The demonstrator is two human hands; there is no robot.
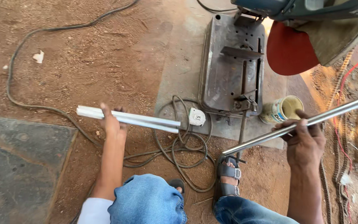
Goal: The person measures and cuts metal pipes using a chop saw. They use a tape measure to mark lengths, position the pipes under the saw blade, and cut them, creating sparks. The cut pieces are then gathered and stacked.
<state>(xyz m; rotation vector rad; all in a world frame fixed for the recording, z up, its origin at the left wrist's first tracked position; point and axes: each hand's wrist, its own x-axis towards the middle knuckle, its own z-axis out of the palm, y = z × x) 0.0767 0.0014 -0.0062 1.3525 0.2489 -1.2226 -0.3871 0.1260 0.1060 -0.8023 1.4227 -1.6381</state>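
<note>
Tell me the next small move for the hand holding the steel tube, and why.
Probably swing the steel tube up onto the base of the cut-off saw. The right hand grips the tube, but its near end sits low by the sandalled foot, off the base. The left hand is busy with white strips, so only the right can guide it.

The long tube (pixel 303 122) in the right hand (pixel 305 143) is polished metal, smooth and glossy; the white strips (pixel 133 118) under the left hand (pixel 110 122) look like matt plastic. The saw base (pixel 228 70) is dull, grimy steel; the ground (pixel 104 62) is rough, reddish dirt; the cable (pixel 42 105) is matt rubber.
</note>
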